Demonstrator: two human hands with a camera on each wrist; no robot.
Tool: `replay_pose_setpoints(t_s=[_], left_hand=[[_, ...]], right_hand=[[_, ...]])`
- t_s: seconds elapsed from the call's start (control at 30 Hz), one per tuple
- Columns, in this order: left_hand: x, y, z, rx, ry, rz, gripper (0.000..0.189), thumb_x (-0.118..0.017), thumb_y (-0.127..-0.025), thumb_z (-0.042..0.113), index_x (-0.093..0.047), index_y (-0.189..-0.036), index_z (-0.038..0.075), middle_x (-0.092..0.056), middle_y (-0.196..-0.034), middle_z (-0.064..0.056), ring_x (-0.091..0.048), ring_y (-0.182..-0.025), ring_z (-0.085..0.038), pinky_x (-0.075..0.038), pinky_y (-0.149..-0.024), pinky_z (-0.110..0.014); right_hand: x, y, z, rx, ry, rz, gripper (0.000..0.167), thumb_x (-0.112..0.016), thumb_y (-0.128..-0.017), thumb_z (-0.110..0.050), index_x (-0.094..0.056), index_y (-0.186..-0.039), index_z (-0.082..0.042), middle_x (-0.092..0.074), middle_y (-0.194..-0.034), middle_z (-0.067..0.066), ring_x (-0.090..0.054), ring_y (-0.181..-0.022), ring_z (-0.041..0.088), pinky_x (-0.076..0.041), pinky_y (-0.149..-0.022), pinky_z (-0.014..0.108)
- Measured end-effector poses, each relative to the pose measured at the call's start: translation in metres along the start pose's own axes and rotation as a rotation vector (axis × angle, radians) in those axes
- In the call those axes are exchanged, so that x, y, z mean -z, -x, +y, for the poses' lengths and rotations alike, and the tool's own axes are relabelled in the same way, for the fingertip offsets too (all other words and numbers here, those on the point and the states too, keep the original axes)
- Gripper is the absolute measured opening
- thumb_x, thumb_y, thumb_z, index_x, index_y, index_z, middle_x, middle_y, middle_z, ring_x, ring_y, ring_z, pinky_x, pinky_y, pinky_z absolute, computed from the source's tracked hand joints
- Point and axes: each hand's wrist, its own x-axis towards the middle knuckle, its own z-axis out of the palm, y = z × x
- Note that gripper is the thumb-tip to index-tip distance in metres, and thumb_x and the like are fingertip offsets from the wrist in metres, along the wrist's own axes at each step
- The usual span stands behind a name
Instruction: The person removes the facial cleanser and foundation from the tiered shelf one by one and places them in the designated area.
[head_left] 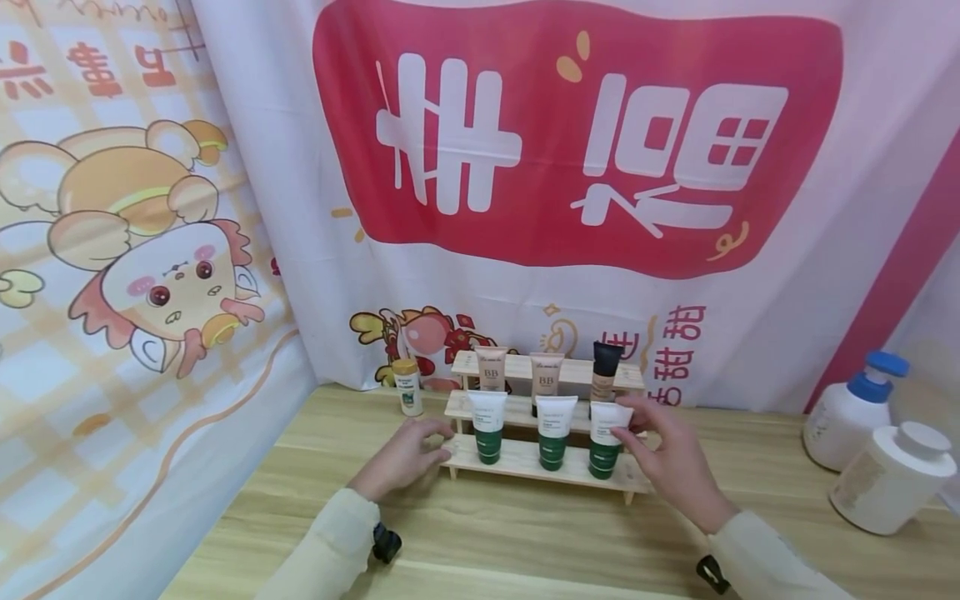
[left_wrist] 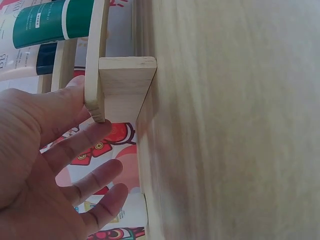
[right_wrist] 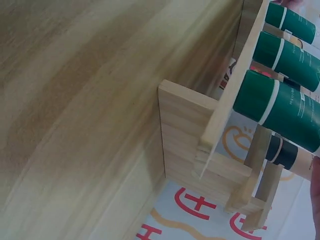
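Note:
A three-tier wooden display rack stands on the table. My left hand pinches the left end of its lowest shelf; in the left wrist view the thumb lies above the board and the index finger below, other fingers spread. My right hand holds the upper part of the rightmost green-and-white squeeze tube between thumb and fingers. That tube stands on the lowest shelf, in a row with a middle tube and a left tube of the same kind. Only a sliver of the right hand shows in the right wrist view.
Behind are two beige BB cream tubes and a black-topped tube. A small yellow-capped bottle stands left of the rack. At the right are a blue-topped pump bottle and a white jar. A printed curtain hangs behind.

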Motion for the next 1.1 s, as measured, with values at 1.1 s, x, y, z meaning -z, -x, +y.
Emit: replay_pose_setpoints(t_s=[1.1], left_hand=[[-0.001,-0.001,0.0,0.054,0.022,-0.018,0.022,-0.069,-0.086,0.018,-0.065,-0.108,0.02,-0.056,-0.123,-0.006,-0.046,-0.119,-0.032,-0.039,-0.097,-0.054]], right_hand=[[0.043,-0.027,0.112,-0.482,0.145,-0.262,0.043,-0.07,-0.085,-0.01,-0.05,-0.123,-0.003,-0.063,-0.095,0.017,-0.061,-0.084,0.03,-0.053,-0.065,0.042]])
